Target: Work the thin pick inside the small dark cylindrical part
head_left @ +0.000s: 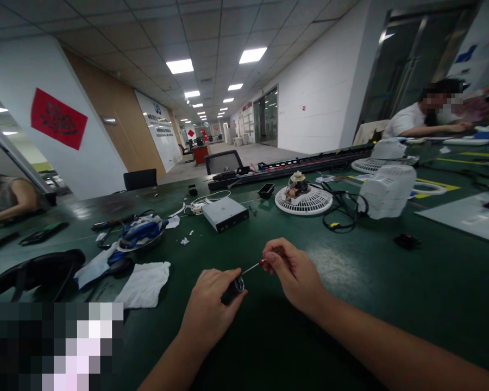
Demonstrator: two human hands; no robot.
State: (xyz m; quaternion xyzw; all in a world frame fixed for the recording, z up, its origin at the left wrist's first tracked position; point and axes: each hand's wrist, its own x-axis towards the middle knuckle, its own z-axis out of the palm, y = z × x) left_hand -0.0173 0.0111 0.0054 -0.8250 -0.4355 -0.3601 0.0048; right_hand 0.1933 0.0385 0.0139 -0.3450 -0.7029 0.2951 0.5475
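My left hand (207, 298) is closed around a small dark cylinder (231, 292) with a shiny ring at its open end, which faces right. What kind of part this is I cannot make out. Between the thumb and fingers of my right hand (293, 274), a screwdriver (251, 267) with a thin metal shaft and a reddish handle is pinched. Its shaft slants down to the left, and the tip is at the upper rim of the cylinder, close to my left fingertips. Most of the handle is hidden by my right fingers.
Beyond my hands lies a silver disc drive (225, 213). A white fan grille (303, 202) with a motor stands farther right, near a white housing (388, 191) and black cable. To the left are a white cloth (144, 285) and a bowl with blue fabric (142, 231). People sit at both sides.
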